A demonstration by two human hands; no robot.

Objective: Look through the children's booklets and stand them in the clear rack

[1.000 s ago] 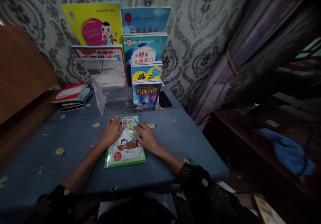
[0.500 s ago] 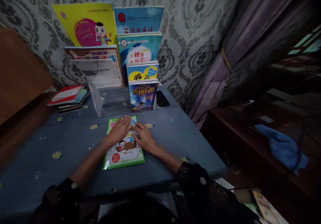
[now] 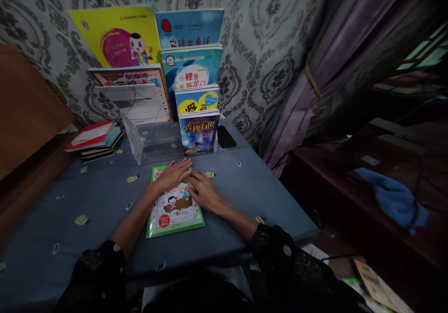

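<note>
A green-edged children's book point(image 3: 177, 215) lies flat on the table, its cover with cartoon figures facing up. My left hand point(image 3: 173, 175) rests flat across the upper part of the cover, fingers stretched toward the top right corner. On the book's right edge lies my right hand point(image 3: 206, 192), its fingers extended and close to the left hand's fingers. Both hands are open and hold nothing. Part of the cover's title is hidden beneath the left hand.
Behind the book, a clear acrylic book rack point(image 3: 135, 138) holds several upright books, a dark blue book point(image 3: 199, 133) in front. A black phone point(image 3: 226, 137) lies right of it. A pile of books point(image 3: 96, 138) sits at the left. A blue cloth point(image 3: 394, 198) hangs at the right.
My left hand has slid a little to the right along the top of the book. The right hand stays on the right edge. The view has shifted slightly.
</note>
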